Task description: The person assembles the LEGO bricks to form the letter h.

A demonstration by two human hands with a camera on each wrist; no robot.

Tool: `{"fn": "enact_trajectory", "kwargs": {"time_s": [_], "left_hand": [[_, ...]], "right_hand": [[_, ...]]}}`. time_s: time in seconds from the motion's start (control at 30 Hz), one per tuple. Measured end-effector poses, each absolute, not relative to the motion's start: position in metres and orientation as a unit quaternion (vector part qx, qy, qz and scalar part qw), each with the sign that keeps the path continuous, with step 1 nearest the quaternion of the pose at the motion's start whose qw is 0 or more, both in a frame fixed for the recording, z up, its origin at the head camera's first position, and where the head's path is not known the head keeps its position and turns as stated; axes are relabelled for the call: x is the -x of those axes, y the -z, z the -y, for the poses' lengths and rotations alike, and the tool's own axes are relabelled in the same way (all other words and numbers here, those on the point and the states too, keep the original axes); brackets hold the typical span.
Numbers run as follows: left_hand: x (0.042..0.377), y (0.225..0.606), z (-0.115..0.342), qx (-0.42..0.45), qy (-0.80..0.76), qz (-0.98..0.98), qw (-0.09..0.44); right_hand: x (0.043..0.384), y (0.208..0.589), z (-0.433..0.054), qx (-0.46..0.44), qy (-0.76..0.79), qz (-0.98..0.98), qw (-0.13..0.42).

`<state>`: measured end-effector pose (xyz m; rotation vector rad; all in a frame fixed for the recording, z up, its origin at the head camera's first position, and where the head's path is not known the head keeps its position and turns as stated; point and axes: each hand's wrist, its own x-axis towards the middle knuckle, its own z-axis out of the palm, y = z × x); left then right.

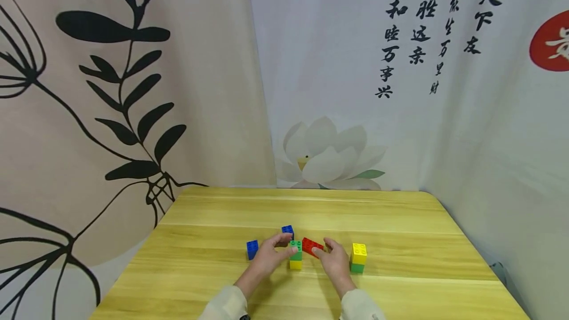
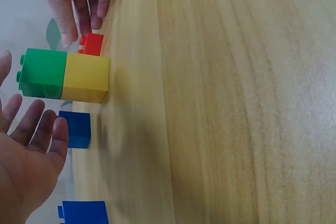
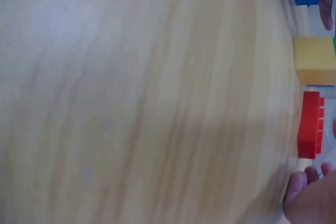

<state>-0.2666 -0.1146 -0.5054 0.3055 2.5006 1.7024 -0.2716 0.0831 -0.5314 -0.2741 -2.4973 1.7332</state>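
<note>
A green brick on top of a yellow one makes a small stack (image 1: 295, 252) that stands upright on the table. Just left of it is my left hand (image 1: 271, 255), fingers relaxed and spread. The left wrist view shows a gap between those fingers and the stack (image 2: 64, 75). A flat red brick (image 1: 312, 246) lies at an angle to the right of the stack. My right hand (image 1: 334, 260) hovers beside the red brick, thumb overlapping its near end in the head view. In the right wrist view its curved fingers (image 3: 297, 183) are close to the red brick (image 3: 308, 125).
One blue brick (image 1: 252, 249) sits left of my left hand, and another blue brick (image 1: 288, 230) is behind it, partly hidden. To the right stands a second stack, a yellow brick (image 1: 359, 253) on a green one. A wooden table (image 1: 422, 290) carries everything; printed curtains hang behind.
</note>
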Motion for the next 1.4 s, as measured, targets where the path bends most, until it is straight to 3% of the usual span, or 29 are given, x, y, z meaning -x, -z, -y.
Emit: {"fn": "enact_trajectory", "kwargs": {"time_s": [0.23,0.97,1.4], "left_hand": [[0.266,0.511,0.116,-0.091,-0.559,-0.823,0.051],[0.264,0.510,0.113,-0.099,-0.568,-0.815,0.062],[0.268,0.517,0.112,-0.103,-0.569,-0.814,0.051]], "right_hand": [[0.273,0.540,-0.083,0.086,-0.566,0.819,0.037],[0.276,0.550,-0.086,0.057,-0.501,0.858,0.095],[0.276,0.550,-0.085,0.062,-0.508,0.855,0.084]]}}
